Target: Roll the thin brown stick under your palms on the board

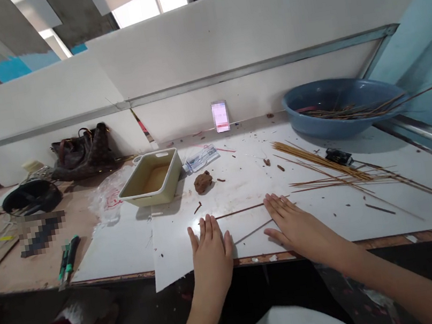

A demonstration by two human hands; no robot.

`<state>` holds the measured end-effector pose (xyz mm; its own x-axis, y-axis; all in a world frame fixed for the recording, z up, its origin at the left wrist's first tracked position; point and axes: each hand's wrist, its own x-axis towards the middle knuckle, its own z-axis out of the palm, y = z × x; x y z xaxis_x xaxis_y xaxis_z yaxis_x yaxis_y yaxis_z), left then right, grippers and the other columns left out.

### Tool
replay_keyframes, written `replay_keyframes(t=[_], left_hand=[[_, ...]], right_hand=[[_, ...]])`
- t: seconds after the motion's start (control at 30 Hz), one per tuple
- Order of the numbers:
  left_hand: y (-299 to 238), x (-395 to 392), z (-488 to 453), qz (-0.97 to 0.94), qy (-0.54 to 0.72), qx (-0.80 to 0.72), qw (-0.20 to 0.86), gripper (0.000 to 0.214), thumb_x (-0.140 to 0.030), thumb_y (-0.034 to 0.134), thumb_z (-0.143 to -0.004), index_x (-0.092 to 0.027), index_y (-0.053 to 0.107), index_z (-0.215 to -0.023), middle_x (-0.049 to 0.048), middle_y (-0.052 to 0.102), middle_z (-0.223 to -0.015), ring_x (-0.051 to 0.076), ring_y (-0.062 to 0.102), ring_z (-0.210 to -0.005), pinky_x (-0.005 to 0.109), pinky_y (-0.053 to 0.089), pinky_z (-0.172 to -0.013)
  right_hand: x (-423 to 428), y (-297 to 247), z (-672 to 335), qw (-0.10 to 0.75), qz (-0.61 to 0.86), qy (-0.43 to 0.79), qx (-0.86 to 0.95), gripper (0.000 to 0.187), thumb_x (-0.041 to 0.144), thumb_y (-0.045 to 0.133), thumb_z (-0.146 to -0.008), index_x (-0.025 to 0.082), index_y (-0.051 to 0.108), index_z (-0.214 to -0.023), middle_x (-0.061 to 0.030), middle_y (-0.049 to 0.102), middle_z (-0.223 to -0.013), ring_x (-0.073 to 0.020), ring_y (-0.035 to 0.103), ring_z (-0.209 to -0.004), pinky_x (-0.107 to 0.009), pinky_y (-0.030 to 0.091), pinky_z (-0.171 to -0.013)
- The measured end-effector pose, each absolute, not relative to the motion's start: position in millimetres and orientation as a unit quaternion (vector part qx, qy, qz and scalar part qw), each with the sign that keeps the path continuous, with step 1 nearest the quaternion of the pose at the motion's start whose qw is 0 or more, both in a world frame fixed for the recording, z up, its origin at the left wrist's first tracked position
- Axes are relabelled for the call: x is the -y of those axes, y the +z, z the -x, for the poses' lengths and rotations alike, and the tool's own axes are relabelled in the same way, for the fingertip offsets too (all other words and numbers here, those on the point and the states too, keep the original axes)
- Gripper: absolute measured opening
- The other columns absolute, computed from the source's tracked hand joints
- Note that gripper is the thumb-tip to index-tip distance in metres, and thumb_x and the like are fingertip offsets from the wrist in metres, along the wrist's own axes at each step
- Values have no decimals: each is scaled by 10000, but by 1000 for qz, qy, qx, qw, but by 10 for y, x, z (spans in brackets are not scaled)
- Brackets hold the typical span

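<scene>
The left hand (211, 254) and right hand (298, 220) lay open and flat, palms down, on a white board (179, 243) atop the tabletop (86, 246). A thin brown stick (239, 211) lay between them, just beyond the fingertips. Ahead of the left hand sat a brown clay lump (203, 182) and a cream tray (151, 179). Beyond the right hand spread loose thin sticks (326, 170), then a blue basin (337, 106).
</scene>
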<state>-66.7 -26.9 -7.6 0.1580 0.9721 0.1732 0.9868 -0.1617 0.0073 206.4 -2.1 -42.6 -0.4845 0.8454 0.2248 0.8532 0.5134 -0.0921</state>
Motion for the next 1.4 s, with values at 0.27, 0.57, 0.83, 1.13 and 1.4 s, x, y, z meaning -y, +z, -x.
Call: replay_keyframes(t=[0.27,0.57,0.83,1.13,1.4], left_hand=[[9,8,641,751,-72,656,31,577,-305,323,-1110,-16,538,-1561,258,547,-1608,376,465,-1561,687,211,-1320],[-81,233,685,755,-81,647,66,579,-306,327,-1111,-39,519,-1588,235,543,-1620,376,472,-1556,669,206,-1329],[-27,127,687,751,-78,653,64,573,-305,327,-1099,-67,551,-1569,215,575,-1600,387,499,-1535,679,218,-1321],[24,235,686,750,-74,656,48,553,-295,350,-1099,-105,550,-1579,193,541,-1633,388,467,-1557,725,131,-1323],[51,660,929,754,-75,653,24,512,-350,325,-1132,-196,591,-1542,140,588,-1606,353,488,-1550,765,120,-1308]], right_hand=[[-243,-326,-2049,91,505,9,858,869,629,280,-1119,14,177,-1723,-273,369,-1708,-354,339,-1612,-552,284,-1331],[-14,-375,-2071,101,507,-13,856,865,619,298,-1119,1,197,-1716,-279,372,-1702,-361,359,-1603,-545,333,-1312],[-163,-331,-2041,92,515,5,852,861,632,270,-1118,-4,276,-1698,-281,370,-1704,-355,328,-1615,-553,295,-1327],[-152,-310,-2076,93,510,5,855,856,632,257,-1121,-13,330,-1679,-277,372,-1708,-345,328,-1617,-530,294,-1329],[44,-312,-2119,91,498,-6,862,846,605,276,-1128,-15,251,-1702,-294,372,-1698,-368,371,-1597,-559,311,-1319]])
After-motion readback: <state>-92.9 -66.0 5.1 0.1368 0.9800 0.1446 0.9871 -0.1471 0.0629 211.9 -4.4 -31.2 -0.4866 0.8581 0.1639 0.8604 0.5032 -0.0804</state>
